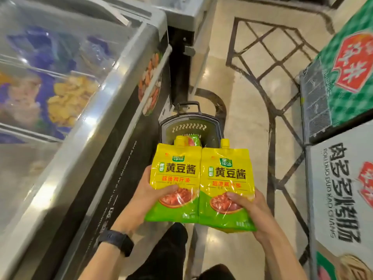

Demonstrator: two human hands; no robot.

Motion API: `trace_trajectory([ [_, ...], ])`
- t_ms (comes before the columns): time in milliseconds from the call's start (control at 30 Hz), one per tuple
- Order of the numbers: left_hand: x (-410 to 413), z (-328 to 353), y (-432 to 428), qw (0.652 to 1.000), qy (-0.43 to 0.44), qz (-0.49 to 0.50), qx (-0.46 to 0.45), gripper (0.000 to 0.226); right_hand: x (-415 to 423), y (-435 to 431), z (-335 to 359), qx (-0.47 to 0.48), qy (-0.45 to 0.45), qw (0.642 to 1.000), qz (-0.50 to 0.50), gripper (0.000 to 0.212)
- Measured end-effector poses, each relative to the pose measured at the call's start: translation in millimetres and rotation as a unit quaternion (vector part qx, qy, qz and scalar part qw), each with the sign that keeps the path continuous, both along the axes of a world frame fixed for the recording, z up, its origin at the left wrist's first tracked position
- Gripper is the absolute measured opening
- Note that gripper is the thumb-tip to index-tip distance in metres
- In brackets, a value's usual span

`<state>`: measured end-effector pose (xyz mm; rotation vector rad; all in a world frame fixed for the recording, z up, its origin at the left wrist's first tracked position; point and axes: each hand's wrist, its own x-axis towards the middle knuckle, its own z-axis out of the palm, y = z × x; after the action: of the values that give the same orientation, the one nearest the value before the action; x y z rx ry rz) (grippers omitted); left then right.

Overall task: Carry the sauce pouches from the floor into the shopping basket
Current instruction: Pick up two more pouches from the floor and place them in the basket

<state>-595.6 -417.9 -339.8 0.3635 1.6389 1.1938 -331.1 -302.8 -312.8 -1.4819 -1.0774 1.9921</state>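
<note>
Glossy plastic film, yellow above and green at the base, forms both pouches you hold. The left sauce pouch [174,178] and right sauce pouch [226,184] are flat and roughly rectangular, each with a yellow cap on a short spout at its top edge. The fronts face the camera: black characters, a green logo, a red-brown dish picture low down, and glare streaks on the film.

The long axis of each runs from 6 to 12 o'clock, spouts at 12. They sit side by side with inner edges touching.

Your left hand [150,190] grips the left pouch at its 8 o'clock edge, thumb curled over the front, fingers hidden behind. Your right hand [250,207] grips the right pouch at its 4 o'clock corner in the same way.

Both pouches are in the air, near the shopping basket [189,119] at 12 o'clock, which is dark grey moulded plastic with a slotted wall and a loop handle. Another pouch [192,139] in the same colours lies inside it.

A steel freezer chest [80,118] stands at 9 o'clock and printed cardboard cartons [343,199] at 3 o'clock. The floor tiles [252,118] are polished beige with dark inlay.
</note>
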Motion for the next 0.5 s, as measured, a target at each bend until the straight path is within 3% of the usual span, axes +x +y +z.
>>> trace_trajectory([
  [133, -42, -59, 71, 1.0, 0.002, -0.012, -0.02, 0.089, -41, 73, -53, -0.019, -0.009, 1.0, 0.002, 0.058],
  [333, -84, -180, 133, 0.996, 0.042, -0.001, -0.072, 0.087, -85, 137, -187, -0.055, -0.051, 0.997, 0.03, 0.067],
  [500, -85, -274, 149, 0.989, 0.1, 0.041, -0.105, 0.083, -102, 181, -305, -0.069, -0.087, 0.991, 0.069, 0.044],
])
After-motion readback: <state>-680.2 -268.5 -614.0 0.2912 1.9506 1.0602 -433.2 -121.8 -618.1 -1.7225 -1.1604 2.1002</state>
